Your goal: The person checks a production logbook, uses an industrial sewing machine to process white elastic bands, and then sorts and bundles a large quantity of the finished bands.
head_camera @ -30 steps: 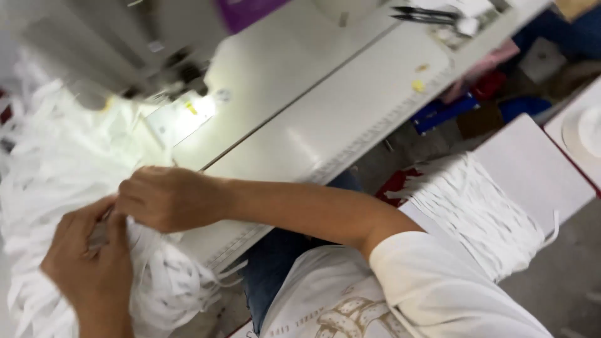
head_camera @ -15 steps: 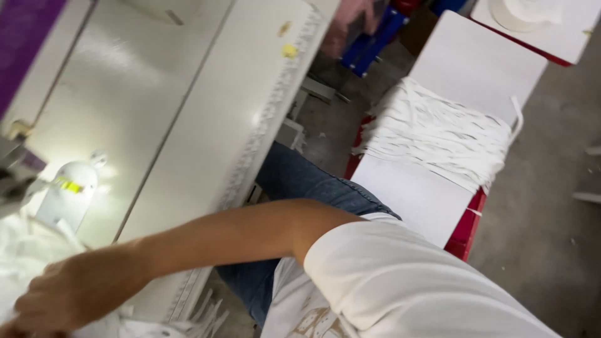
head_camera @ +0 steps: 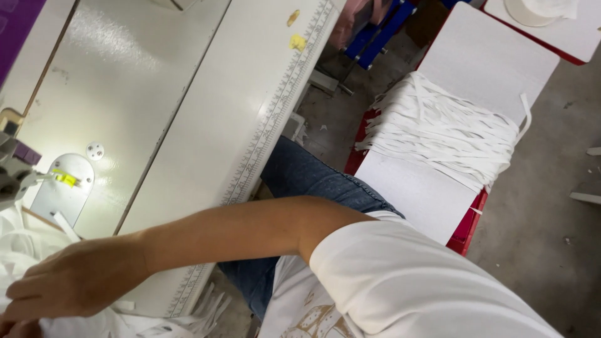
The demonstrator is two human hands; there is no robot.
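My right hand [head_camera: 75, 281] reaches across my body to the lower left and lies on a heap of white fabric strips [head_camera: 181, 316] at the front edge of the sewing table [head_camera: 206, 112]. Its fingertips run out of the picture, so its grip is unclear. Only a sliver of my left hand [head_camera: 14, 328] shows in the bottom left corner. The sewing machine's head [head_camera: 15, 175] and its lit metal needle plate [head_camera: 59, 194] are just above the right hand.
A bundle of white strips [head_camera: 438, 125] lies on a white board [head_camera: 419, 194] over a red box [head_camera: 466, 225] to my right. A measuring tape [head_camera: 275, 119] lines the table's edge. Grey concrete floor [head_camera: 544, 206] is beyond.
The view has swung right and down, away from the hands toward the bundle on the board. The left hand has almost left the picture; the right hand stays on the strips.
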